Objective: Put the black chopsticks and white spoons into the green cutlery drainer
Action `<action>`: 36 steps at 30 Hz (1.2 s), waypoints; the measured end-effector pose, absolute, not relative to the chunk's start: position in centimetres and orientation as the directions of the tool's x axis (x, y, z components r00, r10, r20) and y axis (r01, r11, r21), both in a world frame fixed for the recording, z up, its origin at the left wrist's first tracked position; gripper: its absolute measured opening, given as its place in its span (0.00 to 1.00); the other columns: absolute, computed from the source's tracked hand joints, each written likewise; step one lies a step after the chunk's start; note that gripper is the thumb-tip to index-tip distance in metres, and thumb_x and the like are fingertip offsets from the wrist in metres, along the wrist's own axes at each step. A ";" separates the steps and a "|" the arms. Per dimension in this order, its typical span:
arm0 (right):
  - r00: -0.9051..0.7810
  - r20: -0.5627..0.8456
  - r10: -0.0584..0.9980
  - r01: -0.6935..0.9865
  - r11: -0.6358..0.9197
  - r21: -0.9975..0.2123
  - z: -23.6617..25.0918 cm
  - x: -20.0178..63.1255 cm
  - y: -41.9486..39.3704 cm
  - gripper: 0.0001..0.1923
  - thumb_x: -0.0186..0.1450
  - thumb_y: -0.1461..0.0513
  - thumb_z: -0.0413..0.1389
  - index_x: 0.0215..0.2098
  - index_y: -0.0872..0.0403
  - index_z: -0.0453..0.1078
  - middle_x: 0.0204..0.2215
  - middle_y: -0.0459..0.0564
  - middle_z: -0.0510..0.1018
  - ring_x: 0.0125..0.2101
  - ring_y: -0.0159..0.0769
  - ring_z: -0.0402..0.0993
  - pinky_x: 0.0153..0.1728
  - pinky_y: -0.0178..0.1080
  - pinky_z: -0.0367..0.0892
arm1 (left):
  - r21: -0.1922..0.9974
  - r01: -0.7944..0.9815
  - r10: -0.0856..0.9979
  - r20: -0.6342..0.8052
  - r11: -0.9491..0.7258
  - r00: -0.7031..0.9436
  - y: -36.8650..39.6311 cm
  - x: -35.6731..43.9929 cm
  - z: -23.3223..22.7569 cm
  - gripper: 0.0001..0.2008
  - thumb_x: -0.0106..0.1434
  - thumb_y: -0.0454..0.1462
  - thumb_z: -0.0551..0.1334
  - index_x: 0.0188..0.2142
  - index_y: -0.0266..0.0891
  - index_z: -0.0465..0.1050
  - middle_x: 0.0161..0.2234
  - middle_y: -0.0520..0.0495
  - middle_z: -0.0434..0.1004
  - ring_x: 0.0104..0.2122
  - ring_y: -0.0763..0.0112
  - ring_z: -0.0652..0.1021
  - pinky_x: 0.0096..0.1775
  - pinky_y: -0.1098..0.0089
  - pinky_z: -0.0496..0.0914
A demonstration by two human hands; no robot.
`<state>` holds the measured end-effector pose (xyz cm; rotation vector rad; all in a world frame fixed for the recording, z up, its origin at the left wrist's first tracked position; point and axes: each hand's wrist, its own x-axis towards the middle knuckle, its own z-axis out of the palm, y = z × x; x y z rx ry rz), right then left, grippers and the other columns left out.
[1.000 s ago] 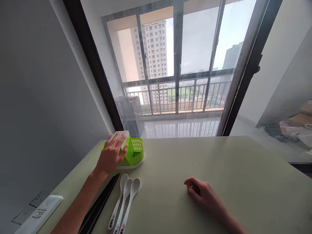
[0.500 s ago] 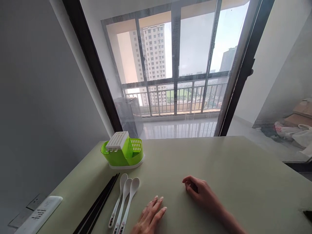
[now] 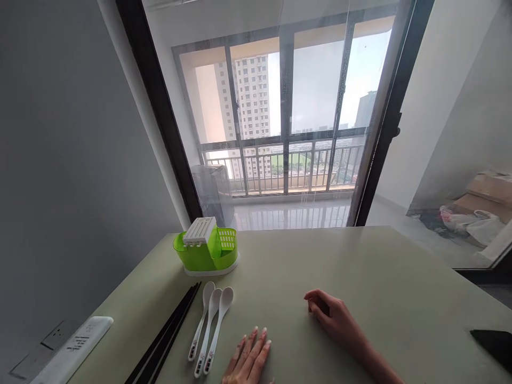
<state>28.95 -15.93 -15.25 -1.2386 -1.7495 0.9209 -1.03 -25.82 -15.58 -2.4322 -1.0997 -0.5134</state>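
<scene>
Left hand [image 3: 248, 360] flat on surface [image 3: 360, 266], fingers spread, holding nothing, just right of three white spoons [image 3: 210, 330]; spoons parallel, bowls pointing away, handles toward person; right hand [image 3: 334, 316] loosely curled, empty; black chopsticks [image 3: 168, 336] alongside; green holder [image 3: 208, 250] beyond; window [image 3: 280, 117] behind.

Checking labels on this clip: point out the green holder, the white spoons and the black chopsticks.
green holder [image 3: 200, 260], head view, front wall.
white spoons [image 3: 212, 325], head view, middle spoon's handle.
black chopsticks [image 3: 170, 333], head view, mid-length of the bundle.
</scene>
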 end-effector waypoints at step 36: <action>0.050 0.185 0.982 0.340 0.157 -0.927 -15.6 28.9 -25.6 0.18 0.68 0.47 0.53 0.38 0.51 0.75 0.27 0.46 0.79 0.26 0.34 0.77 0.30 0.30 0.71 | -0.097 0.802 0.666 0.505 -0.589 0.550 -26.0 -1.3 -15.6 0.36 0.71 0.40 0.56 0.74 0.47 0.44 0.66 0.50 0.69 0.61 0.64 0.75 0.56 0.67 0.76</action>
